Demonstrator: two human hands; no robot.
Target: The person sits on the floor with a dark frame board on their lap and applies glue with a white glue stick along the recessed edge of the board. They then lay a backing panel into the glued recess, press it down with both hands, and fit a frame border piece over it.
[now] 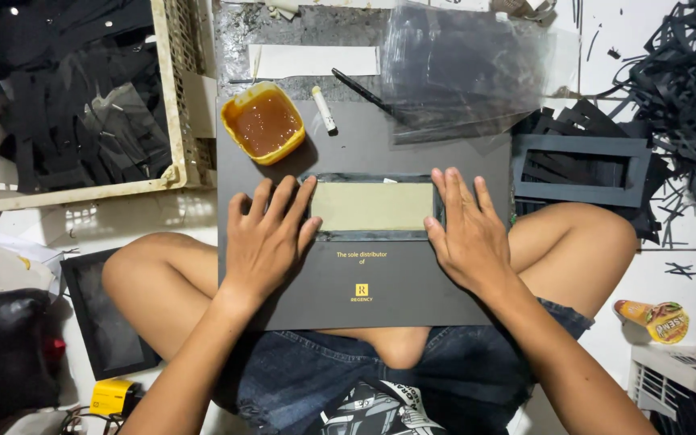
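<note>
Both hands lie flat, fingers spread, on a dark card [364,282] across the person's lap: left hand [266,242] and right hand [465,234] press either side of its clear window [372,206]. Near the left hand sit a glue tub [264,122] and white stick [324,109].

Matt grey card sheet [412,282]; glossy amber glue, seemingly, in yellow plastic tub [263,122]; clear film [461,68].
</note>
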